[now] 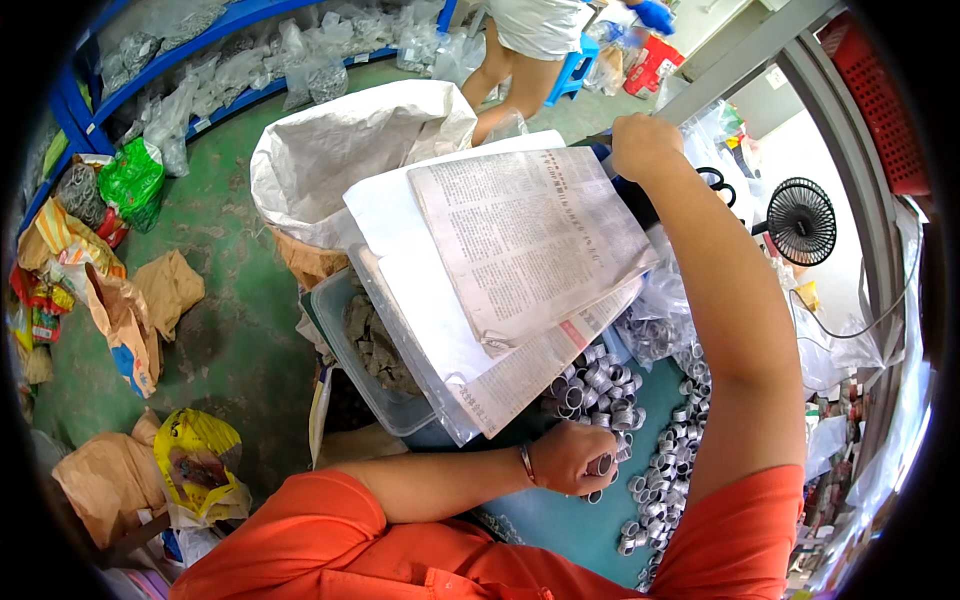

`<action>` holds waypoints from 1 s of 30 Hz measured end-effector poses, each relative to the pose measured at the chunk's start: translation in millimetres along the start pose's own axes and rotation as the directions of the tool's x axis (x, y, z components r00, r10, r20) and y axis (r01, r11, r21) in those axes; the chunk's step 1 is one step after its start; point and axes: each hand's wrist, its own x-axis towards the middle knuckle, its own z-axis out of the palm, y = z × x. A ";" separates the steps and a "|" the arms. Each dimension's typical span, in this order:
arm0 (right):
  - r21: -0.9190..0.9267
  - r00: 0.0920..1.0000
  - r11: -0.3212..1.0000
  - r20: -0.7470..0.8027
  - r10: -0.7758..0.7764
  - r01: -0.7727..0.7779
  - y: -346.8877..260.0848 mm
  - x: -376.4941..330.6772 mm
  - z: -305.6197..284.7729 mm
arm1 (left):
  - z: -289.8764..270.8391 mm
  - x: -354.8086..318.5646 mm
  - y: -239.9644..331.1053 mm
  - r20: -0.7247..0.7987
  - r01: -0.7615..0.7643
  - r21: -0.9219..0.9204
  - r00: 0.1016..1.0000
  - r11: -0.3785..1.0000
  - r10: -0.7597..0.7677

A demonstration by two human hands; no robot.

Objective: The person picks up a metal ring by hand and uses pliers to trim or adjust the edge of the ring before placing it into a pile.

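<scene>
My left hand [572, 458] is closed at the near edge of a pile of small grey metal rings [600, 388], with one metal ring [600, 465] pinched in its fingers. Up and to the right, my right hand [645, 150] is wrapped round something by a dark object [636, 200]; what it grips is hidden under the fingers. Between my hands lie a newspaper sheet [530, 225] and white sheets [375, 212] beneath it, over the edge of a clear plastic tub [395, 425] with grey-brown pieces inside. More metal rings [660, 480] are spread along the green table [575, 535].
A large white woven sack [350, 130] stands beyond the tub. Paper bags [120, 320] and a yellow bag [200, 460] lie left. A small black fan [802, 222] and scissors [718, 185] are at right. Another person's legs [520, 75] show near blue shelves [240, 25].
</scene>
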 end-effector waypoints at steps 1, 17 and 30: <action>0.020 1.000 1.000 -0.026 -0.004 0.004 1.9 1.9 7.2 | 0.7 -0.2 0.1 0.001 0.004 0.000 1.000 1.000 -0.004; 0.803 0.917 0.531 -0.383 0.110 0.271 28.1 -286.2 69.0 | 2.0 3.5 10.3 0.021 0.126 0.005 0.992 0.992 -0.126; 0.940 0.831 0.334 -0.237 0.504 0.067 -39.0 -440.2 116.3 | 7.7 -20.2 68.1 0.118 0.272 0.079 0.953 0.959 -0.280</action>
